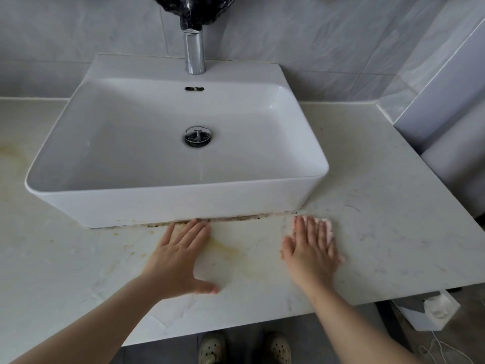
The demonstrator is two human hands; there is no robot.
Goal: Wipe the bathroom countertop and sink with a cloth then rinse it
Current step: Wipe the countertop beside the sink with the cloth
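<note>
the right hand (312, 248) lies flat, fingers straight, pressing the pink cloth (326, 225) on the bench (393, 219) near the sink (178, 203). the left hand (181, 256) rests spread. the yellow stain (231, 252) may get missed; the cloth looks mostly hidden.

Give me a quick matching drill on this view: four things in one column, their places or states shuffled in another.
1. cloth
2. left hand
3. drain
4. faucet

A. top covered in black plastic
B. flat on the bare countertop
C. under the right hand
D. in the middle of the sink

Pairs: 1-C, 2-B, 3-D, 4-A
</note>
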